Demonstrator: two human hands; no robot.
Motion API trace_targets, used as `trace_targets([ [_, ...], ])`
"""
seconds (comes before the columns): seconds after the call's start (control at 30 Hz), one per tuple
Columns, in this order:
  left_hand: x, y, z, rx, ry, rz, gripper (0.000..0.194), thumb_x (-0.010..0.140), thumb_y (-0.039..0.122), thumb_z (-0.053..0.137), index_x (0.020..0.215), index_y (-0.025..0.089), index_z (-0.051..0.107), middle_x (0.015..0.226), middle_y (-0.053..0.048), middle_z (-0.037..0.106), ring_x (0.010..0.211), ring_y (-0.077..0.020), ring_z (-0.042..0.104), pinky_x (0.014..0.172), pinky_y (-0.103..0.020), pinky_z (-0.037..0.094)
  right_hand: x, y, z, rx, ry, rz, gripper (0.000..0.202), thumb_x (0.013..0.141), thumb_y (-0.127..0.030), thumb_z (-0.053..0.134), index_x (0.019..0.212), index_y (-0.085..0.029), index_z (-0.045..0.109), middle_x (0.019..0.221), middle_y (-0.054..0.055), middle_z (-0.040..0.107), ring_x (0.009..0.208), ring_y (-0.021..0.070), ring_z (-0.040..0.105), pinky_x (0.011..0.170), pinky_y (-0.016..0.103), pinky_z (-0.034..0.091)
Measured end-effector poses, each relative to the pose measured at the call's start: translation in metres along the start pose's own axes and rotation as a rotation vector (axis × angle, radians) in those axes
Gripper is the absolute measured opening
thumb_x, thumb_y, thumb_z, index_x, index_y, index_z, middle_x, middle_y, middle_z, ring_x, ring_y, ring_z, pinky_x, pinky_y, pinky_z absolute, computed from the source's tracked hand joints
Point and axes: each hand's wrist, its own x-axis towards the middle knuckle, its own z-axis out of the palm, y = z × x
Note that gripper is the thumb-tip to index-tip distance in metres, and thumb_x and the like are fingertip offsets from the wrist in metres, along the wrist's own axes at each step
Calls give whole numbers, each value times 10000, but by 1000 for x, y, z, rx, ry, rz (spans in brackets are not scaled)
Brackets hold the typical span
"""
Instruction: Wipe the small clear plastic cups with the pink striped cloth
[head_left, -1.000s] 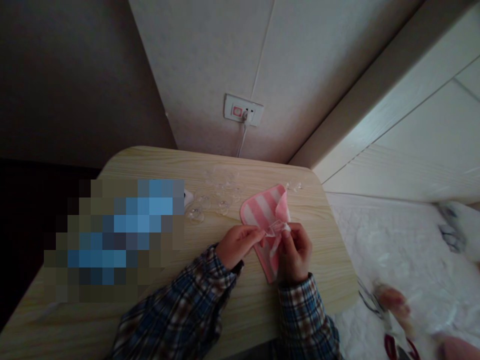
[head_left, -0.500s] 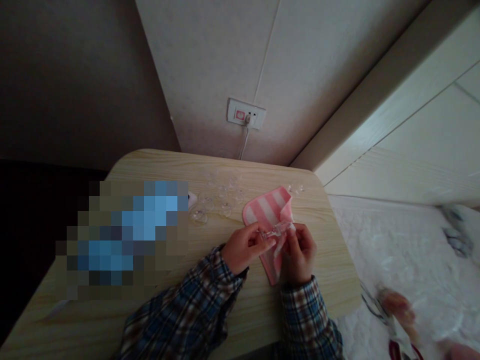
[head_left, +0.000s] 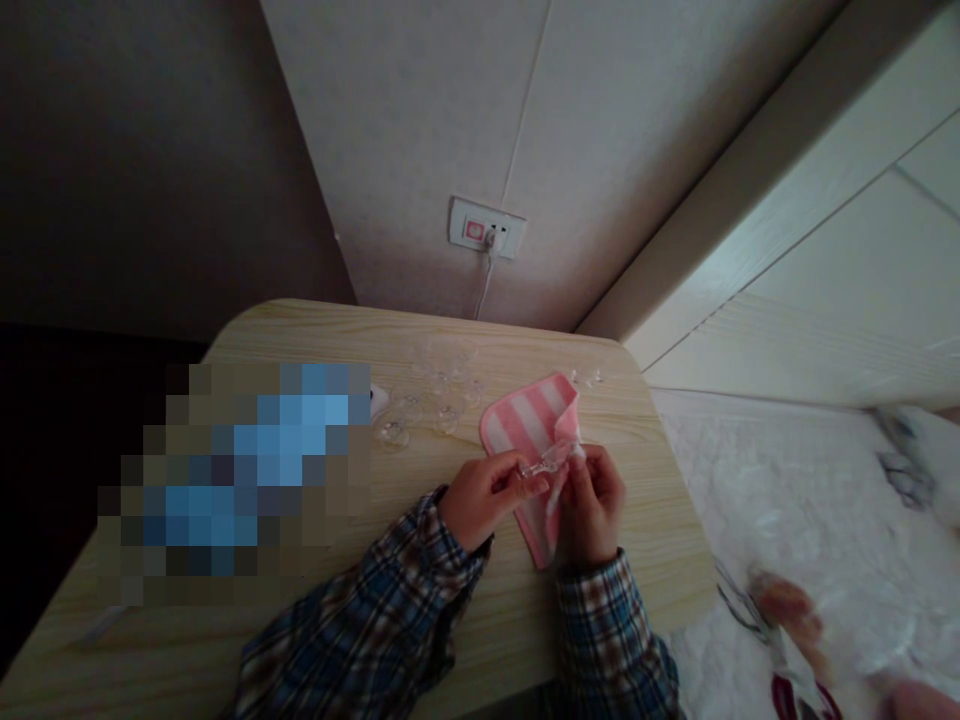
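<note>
Between my two hands is a clear plastic suction cup (head_left: 553, 458), its exact outline hard to make out. My left hand (head_left: 487, 495) pinches its narrow end between thumb and fingers. My right hand (head_left: 598, 500) is closed on a pink-and-white striped cloth (head_left: 525, 420), with a fold of it pressed against the cup's wide end. The rest of the cloth lies on the table under and beyond my hands, one corner folded up. Several similar clear suction cups (head_left: 446, 415) lie in a loose group left of the cloth.
A few small clear pieces (head_left: 587, 378) sit near the far right corner of the wooden table (head_left: 360, 335). A pixelated blue area covers the left side. A wall socket (head_left: 487, 228) holds a plug. Red-handled scissors (head_left: 784, 680) lie on a white surface below right.
The view has shifted slightly, so everything sits a little further left. My hands keep nearly the same hold on the suction cup and cloth.
</note>
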Motion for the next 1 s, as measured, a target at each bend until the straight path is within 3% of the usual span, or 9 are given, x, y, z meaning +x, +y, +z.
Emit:
trace_targets([
  [0.1,0,0,0,-85,-22,-12,274,799,385,459,678,140,483,534,63,349,497,-61,332,462,-181,221,0,-1,0,11,-17,-3,150,786,-318,511,768,-170,527,500,-64,418,405,52,309,384,188,212],
  [0.33,-1,2,-1,-293,-172,-28,365,843,396,369,762,110,581,450,60,360,414,-52,321,427,-176,236,1,-1,0,14,-7,10,169,794,-329,491,792,-164,528,605,-20,502,484,75,414,423,187,296],
  [0.73,-2,1,1,-289,-183,-25,384,855,402,335,843,105,579,469,54,368,427,-57,321,440,-181,249,4,-4,-1,37,1,0,154,790,-317,500,774,-169,537,585,-39,484,458,62,381,422,185,290],
  [1.0,-3,1,0,-215,-132,-28,354,838,412,379,798,128,586,461,55,376,432,-59,344,442,-181,243,4,-4,-3,31,-15,8,144,787,-315,506,771,-174,531,552,-54,441,441,57,348,398,179,262],
])
